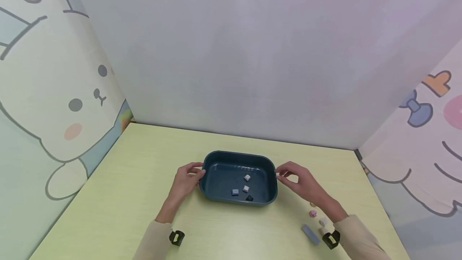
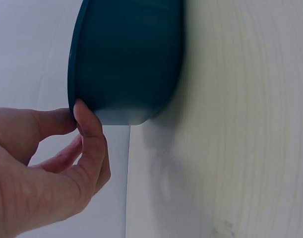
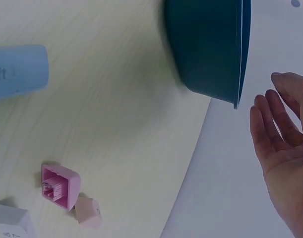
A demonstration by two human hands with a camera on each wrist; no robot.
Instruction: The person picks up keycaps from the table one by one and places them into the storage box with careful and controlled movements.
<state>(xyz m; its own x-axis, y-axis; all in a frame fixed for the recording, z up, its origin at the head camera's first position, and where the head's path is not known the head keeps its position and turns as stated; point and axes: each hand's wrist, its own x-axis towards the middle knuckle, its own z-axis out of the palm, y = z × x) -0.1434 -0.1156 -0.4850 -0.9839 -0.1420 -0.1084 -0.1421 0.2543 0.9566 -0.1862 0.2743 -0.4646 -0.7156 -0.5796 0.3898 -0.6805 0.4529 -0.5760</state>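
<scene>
Left hand (image 1: pixel 185 180), at the left end of the tray: thumb and fingers curled, tips pinching the rim, as confirmed in the left wrist view, where a fingertip (image 2: pixel 83 110) meets the rim's edge.

Dark teal tray (image 1: pixel 216 166), at mid-table, rectangular with rounded corners and a thin out-turned rim; resting flat on the pale green table (image 1: pixel 119 196). Probably moulded plastic: light, stiff, smooth-walled and likely somewhat slippery, hence best taken under the rim at both short ends rather than by the sloping walls. Probably not fragile.

Inside the tray, four loose keycaps: a grey-blue keycap (image 1: pixel 235 192) toward the near left, two pale keycaps (image 1: pixel 246 183) at the middle, a black keycap (image 1: pixel 249 198) against the near wall. Small and unsecured; likely to slide or spill on any tilt, so level carriage advisable.

Right hand (image 1: pixel 299 181), just beside the right end of the tray: fingers relaxed and spread, holding nothing; in the right wrist view, a clear gap between the fingertips (image 3: pixel 263 106) and the rim (image 3: pixel 239 59).

Near right of the table, by the right wrist: a pink keycap (image 3: pixel 60 184) lying underside up, a paler pink keycap (image 3: pixel 88 212) touching it, a white keycap (image 3: pixel 10 221), and a long light-blue keycap (image 1: pixel 311 234).
</scene>
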